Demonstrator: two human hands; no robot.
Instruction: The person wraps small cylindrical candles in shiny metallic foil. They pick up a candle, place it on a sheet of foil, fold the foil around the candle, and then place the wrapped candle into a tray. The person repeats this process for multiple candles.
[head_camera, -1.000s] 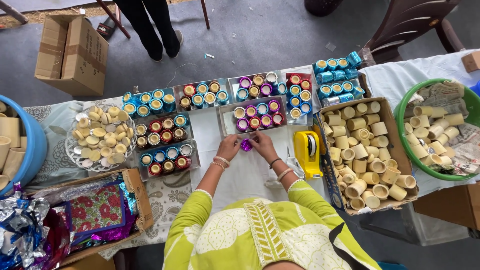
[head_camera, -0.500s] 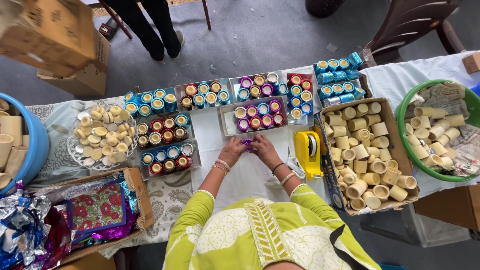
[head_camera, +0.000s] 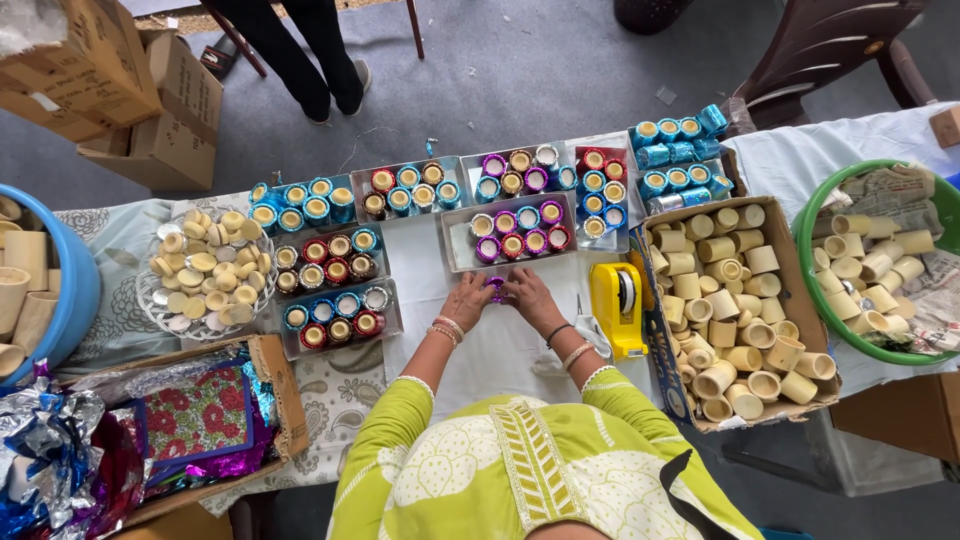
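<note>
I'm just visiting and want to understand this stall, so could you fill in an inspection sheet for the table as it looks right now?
Surface: table under a white cloth, patterned cloth at the left.
Job's things: small purple cup, held between both hands.
Clutter: trays of foil-wrapped cups; cardboard box of plain cups; green tub and blue tub with more; clear dish of lids; yellow tape dispenser; box of shiny foil sheets.
Grippers: left hand and right hand, fingers closed on the cup.
Cables: nothing seen.
Surroundings: grey floor, cardboard boxes, brown chair, another person's legs.
</note>
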